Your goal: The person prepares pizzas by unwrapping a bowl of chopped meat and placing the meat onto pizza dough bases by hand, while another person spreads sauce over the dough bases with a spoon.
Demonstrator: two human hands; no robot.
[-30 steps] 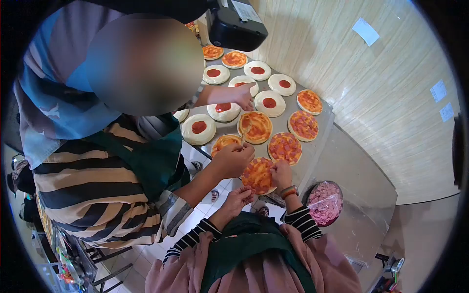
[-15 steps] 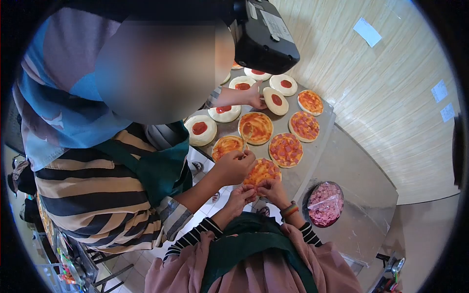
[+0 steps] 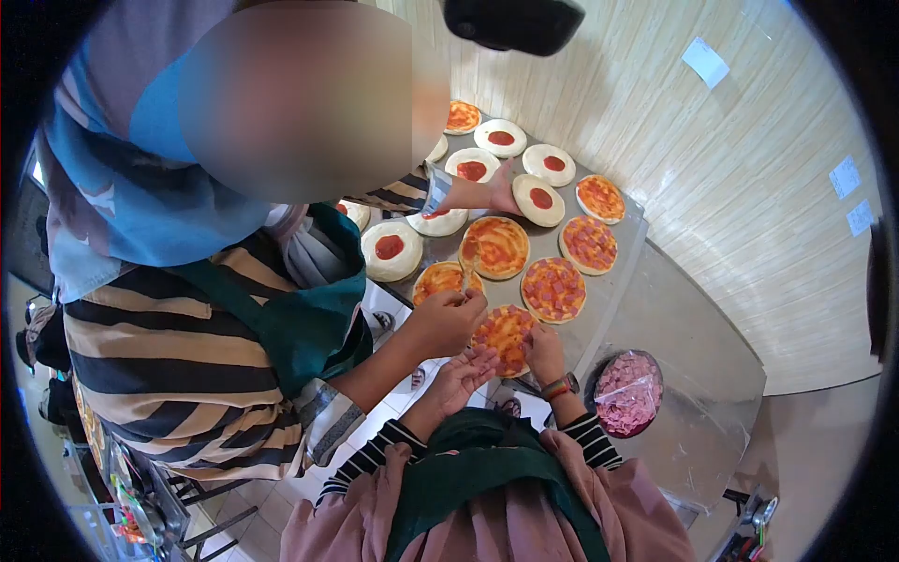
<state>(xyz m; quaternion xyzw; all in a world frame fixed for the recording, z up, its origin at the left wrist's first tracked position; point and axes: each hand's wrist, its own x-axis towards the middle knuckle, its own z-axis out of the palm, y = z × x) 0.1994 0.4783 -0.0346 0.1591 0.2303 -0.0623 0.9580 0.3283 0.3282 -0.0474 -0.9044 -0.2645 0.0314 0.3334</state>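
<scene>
A small pizza (image 3: 504, 339) with red sauce and some pink ham pieces lies at the near edge of the metal table. Over its right side is my right hand (image 3: 543, 356), fingertips pinched together; whatever they hold is hidden. My left hand (image 3: 461, 379) is turned palm up just below the pizza's near left edge, fingers stretched out, with no item clearly visible on it. To the right stands a dark bowl of diced ham (image 3: 627, 393), partly covered by clear plastic. A pizza topped with ham (image 3: 553, 289) lies just beyond mine.
A co-worker stands at the left. One of their hands (image 3: 449, 321) holds a spoon (image 3: 466, 272) over a sauced base (image 3: 440, 281); the other touches a dough base (image 3: 538, 200) with a sauce spot. Several more bases and pizzas cover the metal table (image 3: 646, 328).
My hands have drawn apart: the left has turned palm up and opened, the right has moved up over the pizza's right side. The co-worker's far hand and the dough base have shifted slightly right.
</scene>
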